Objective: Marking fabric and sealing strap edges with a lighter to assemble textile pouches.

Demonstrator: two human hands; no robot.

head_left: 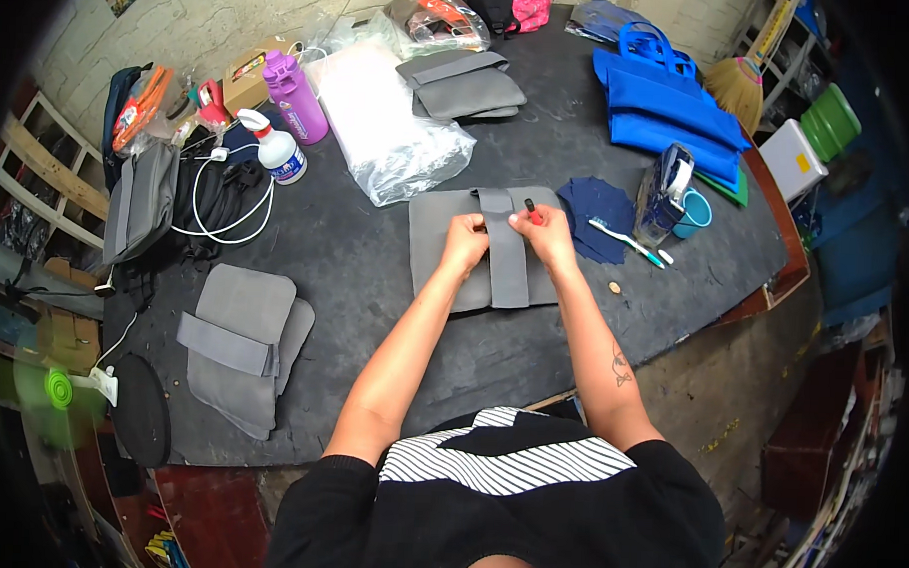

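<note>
Cannot tell any pinch in the left hand (464,242), curled at the left edge of the strap (509,271), fingertips hidden. Clasping one red tool (533,216), partly covered, in the right hand (549,237), with thumb on the strap. Beneath both, mid-way on the black table (350,270), one gray pouch (432,228), partly hidden. Counted elsewhere: three gray bundles (245,312), layers hard to separate; two bottles (298,103); one toothbrush (624,240).

Mid-frame, your left hand (465,242) and right hand (546,239) flanked a grey strap (508,271) on a grey panel (431,223), the right holding a small red tool (533,214). Upper left stood a purple bottle (296,100); upper right lay a blue bag (661,106).
</note>
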